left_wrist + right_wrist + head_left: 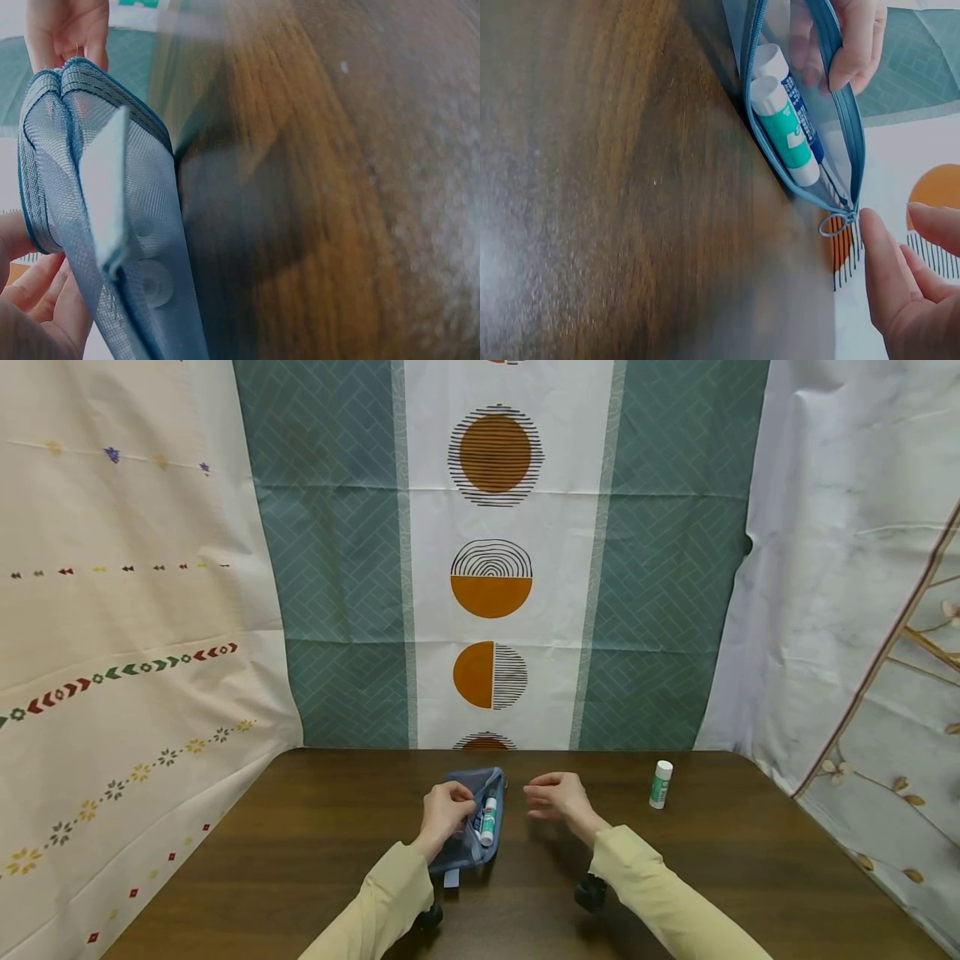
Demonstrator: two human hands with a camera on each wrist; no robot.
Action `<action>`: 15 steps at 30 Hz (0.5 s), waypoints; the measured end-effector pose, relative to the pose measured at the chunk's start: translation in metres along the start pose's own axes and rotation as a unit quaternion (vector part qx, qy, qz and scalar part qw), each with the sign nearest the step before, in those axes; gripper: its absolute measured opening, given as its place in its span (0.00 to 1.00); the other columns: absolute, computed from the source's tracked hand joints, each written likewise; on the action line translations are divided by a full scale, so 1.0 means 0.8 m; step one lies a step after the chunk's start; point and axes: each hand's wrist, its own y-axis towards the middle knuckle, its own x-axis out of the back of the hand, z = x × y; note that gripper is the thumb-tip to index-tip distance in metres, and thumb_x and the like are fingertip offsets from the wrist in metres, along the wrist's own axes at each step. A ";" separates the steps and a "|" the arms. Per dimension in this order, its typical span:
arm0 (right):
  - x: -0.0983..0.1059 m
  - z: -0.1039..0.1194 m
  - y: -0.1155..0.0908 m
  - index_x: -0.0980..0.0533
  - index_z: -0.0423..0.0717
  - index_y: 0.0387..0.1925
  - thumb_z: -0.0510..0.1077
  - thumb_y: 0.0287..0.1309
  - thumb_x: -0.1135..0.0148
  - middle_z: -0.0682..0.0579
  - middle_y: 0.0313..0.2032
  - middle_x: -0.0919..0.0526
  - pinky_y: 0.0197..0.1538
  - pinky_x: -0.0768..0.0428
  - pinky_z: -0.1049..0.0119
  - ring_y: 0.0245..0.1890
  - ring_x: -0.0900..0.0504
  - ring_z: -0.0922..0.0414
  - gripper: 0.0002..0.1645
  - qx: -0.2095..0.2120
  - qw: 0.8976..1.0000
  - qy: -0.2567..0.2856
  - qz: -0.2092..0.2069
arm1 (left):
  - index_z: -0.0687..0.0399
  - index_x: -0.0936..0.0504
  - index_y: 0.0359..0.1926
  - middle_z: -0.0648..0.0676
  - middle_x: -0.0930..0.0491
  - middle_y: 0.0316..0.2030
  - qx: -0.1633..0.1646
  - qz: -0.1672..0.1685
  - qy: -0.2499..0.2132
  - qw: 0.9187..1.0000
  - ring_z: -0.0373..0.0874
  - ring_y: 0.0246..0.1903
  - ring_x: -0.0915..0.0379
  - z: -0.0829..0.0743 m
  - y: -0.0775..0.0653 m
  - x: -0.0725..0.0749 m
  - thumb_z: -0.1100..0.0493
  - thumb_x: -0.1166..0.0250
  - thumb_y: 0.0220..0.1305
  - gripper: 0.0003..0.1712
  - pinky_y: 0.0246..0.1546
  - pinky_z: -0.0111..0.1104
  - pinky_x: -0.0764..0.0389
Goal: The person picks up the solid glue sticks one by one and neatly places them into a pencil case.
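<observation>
My left hand [444,817] pinches one edge of a blue mesh zipper pouch [463,853], holding its mouth apart. Inside, the right wrist view shows a green-and-white glue stick [786,133] lying beside a blue-and-white glue stick [804,112]. A thin cord loop [832,222] hangs at one end of the zipper. Just right of the pouch, my right hand [561,800] hovers with loosely bent fingers and nothing between them. The left wrist view shows a pale fabric tag [105,191] on the pouch's near end.
Another green-and-white glue stick [660,785] stands upright on the dark wooden table [720,868], toward the right. Behind the table hangs a patterned curtain [495,527], with pale cloths on both sides.
</observation>
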 end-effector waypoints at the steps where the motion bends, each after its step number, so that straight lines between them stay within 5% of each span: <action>1: 0.001 0.000 0.000 0.28 0.24 0.42 0.32 0.52 0.39 0.32 0.37 0.22 0.30 0.21 0.57 0.36 0.22 0.39 0.17 0.001 1.000 0.001 0.000 | 0.65 0.22 0.29 0.53 0.28 0.22 0.000 0.000 -0.002 1.000 0.47 0.22 0.27 0.000 0.000 0.000 0.70 0.38 0.49 0.03 0.19 0.35 0.22; 15: 0.021 0.002 -0.006 0.27 0.27 0.40 0.31 0.50 0.38 0.40 0.33 0.21 0.31 0.21 0.55 0.35 0.21 0.40 0.14 0.026 1.000 -0.001 0.012 | 0.65 0.22 0.28 0.53 0.28 0.21 0.000 -0.008 0.006 1.000 0.42 0.20 0.29 -0.003 0.000 0.000 0.70 0.37 0.48 0.03 0.18 0.34 0.23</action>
